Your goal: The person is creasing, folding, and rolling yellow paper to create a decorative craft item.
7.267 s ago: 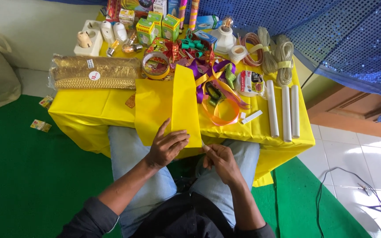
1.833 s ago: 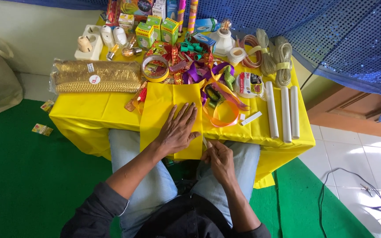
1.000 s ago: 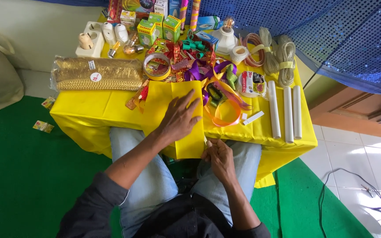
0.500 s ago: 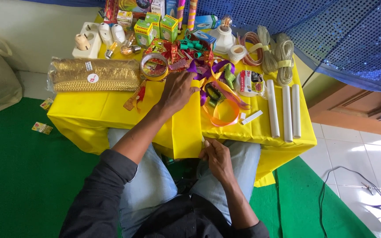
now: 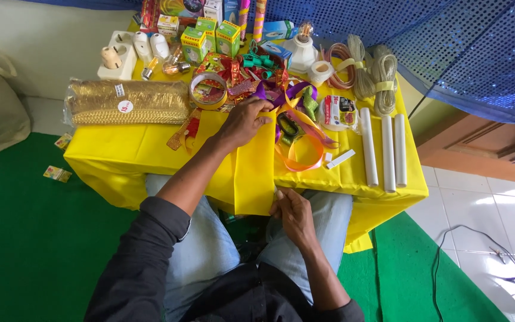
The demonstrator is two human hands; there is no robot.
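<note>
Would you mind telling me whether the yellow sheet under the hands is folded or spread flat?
Folded: the yellow sheet forms a narrow doubled strip running from the left hand to the right hand.
</note>
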